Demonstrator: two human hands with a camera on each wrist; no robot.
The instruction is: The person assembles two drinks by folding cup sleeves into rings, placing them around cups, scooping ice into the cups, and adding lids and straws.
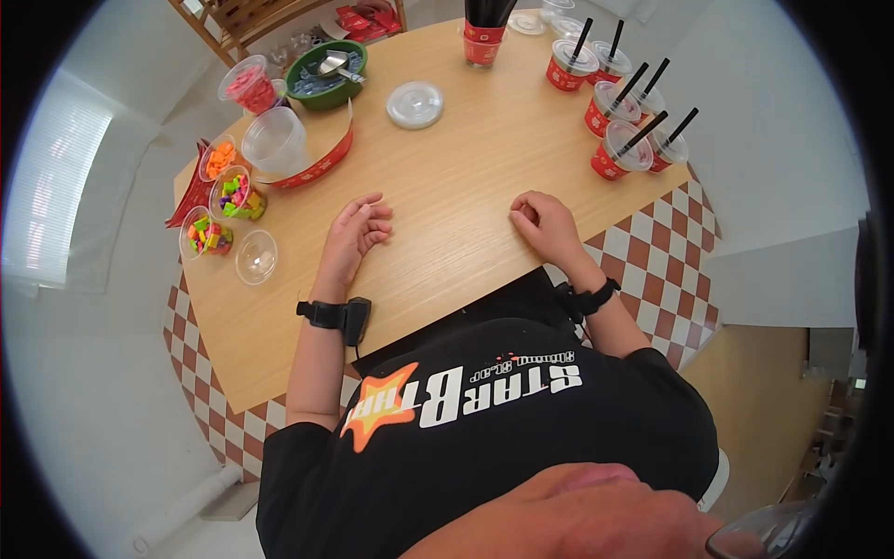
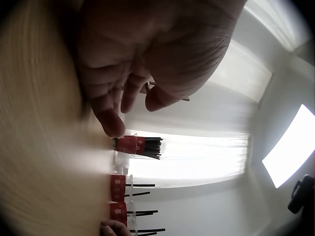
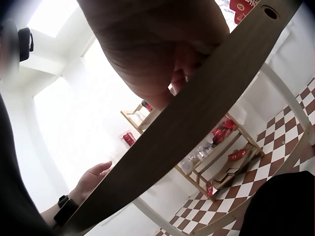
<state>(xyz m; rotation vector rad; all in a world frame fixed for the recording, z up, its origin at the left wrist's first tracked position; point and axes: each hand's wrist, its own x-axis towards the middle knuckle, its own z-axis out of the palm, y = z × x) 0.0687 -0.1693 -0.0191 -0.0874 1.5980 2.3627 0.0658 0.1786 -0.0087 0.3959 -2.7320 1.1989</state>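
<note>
The left hand (image 1: 356,235) rests on its side on the wooden table (image 1: 447,214), fingers loosely bent and holding nothing. Across from it, the right hand (image 1: 549,231) lies on the table near the front edge, loosely curled, with nothing visible in it. In the left wrist view the left hand (image 2: 147,49) hangs large above, its fingertips by the tabletop. The right wrist view shows the right hand (image 3: 162,44) partly hidden behind the table edge (image 3: 177,132). A clear lid stack (image 1: 415,104) lies beyond the hands, touched by neither.
Lidded red cups (image 1: 622,151) with black straws stand at the right. A straw holder (image 1: 482,47) is at the back. At left are a green bowl (image 1: 317,93) with a metal scoop, an empty clear tub (image 1: 274,142), cups of colourful pieces (image 1: 238,196) and a clear dome lid (image 1: 256,257).
</note>
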